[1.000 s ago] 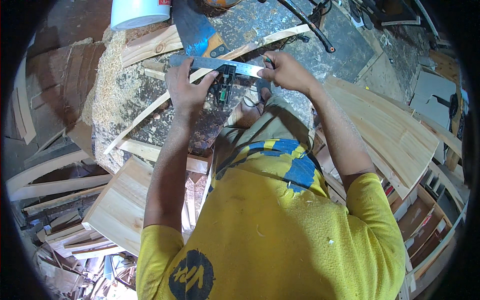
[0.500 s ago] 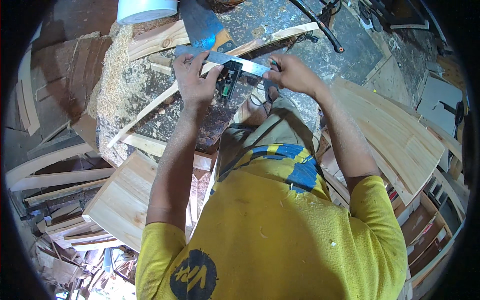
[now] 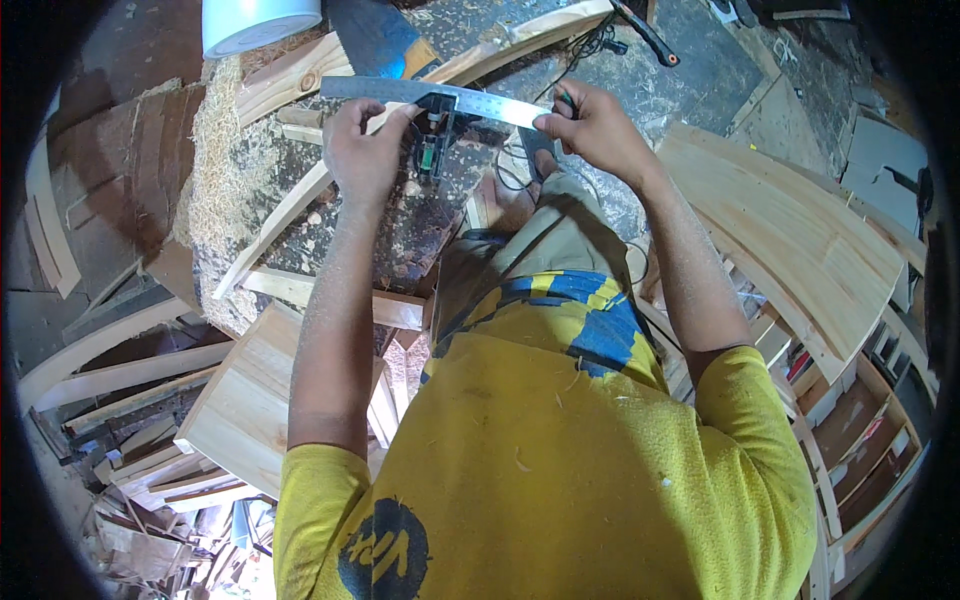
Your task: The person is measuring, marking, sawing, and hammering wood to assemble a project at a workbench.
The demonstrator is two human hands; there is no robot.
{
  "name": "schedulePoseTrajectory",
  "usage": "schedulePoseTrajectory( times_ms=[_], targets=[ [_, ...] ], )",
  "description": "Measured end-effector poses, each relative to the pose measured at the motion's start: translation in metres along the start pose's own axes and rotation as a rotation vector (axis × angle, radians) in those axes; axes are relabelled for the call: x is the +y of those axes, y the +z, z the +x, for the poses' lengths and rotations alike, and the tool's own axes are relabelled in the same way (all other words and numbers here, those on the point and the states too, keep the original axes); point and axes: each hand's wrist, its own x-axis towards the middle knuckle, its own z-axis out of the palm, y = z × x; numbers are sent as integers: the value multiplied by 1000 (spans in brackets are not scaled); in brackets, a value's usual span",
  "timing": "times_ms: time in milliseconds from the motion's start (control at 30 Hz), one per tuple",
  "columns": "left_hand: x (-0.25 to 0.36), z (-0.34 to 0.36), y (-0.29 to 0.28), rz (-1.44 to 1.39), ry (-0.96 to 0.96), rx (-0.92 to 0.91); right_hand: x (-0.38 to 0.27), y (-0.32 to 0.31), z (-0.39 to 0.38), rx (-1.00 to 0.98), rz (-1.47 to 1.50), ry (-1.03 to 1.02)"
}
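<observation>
A combination square with a steel rule [image 3: 489, 106] and a dark head [image 3: 433, 140] with a green vial lies across a long pale wood strip [image 3: 272, 228]. My left hand [image 3: 365, 150] is closed on the strip and square, its thumb beside the square's head. My right hand [image 3: 595, 130] pinches a short green pencil [image 3: 566, 100], its thumb at the rule's right end. Under my hands is a scuffed work surface [image 3: 400, 230] strewn with chips. A handsaw [image 3: 364, 40] with a dark blade lies behind the square.
A white bucket [image 3: 260, 22] stands at the back left, near wood offcuts [image 3: 285, 80] and shavings [image 3: 225, 180]. A black-handled tool [image 3: 655, 45] and cable lie back right. Large wooden panels [image 3: 780, 240] flank my body, and stacked scrap wood [image 3: 150, 450] fills the lower left.
My hands and the square have shifted up in the picture, my right hand also slightly rightward. The upper end of the strip sits higher. The surroundings shift slightly with the camera.
</observation>
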Motion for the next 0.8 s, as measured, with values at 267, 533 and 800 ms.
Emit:
schedulePoseTrajectory(
  times_ms=[267, 533, 800],
  targets=[
    [-10, 11, -4, -224, -93, -96, -8, 13, -6, 130, 63, -65],
    [-11, 3, 0, -248, -12, -39, -7, 9, -7, 63, 5, 1],
    [-12, -3, 2, -70, 144, -29, -2, 8, -9, 79, 84, -61]
  ],
)
